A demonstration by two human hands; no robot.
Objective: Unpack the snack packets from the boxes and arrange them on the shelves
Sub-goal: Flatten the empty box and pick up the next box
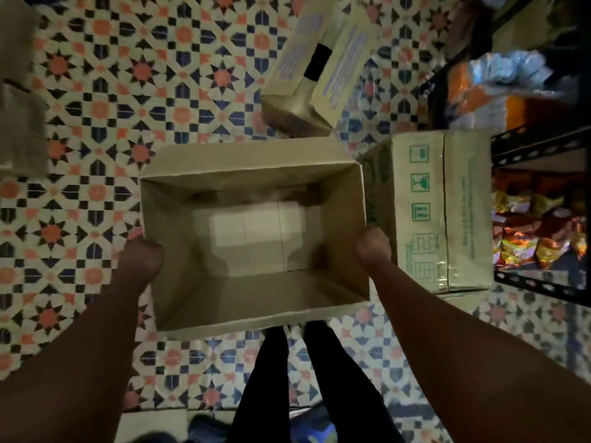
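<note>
An open cardboard box (243,298) is held up in front of me over the patterned floor. Nothing lies inside it, and light shows through its bottom flaps. My left hand (140,260) grips the box's left wall, its fingers hidden behind the cardboard. The right wall is gripped by my right hand (373,246), whose fingers are hidden too. Orange and yellow snack packets (524,247) lie on the black metal shelf (540,284) at the right.
A sealed box with green print (447,212) stands on the floor beside the shelf. Another opened box (313,68) lies tipped further back. More cardboard (19,91) sits at the left edge. My legs (307,378) are below the held box. Upper shelves carry orange and blue packets (499,81).
</note>
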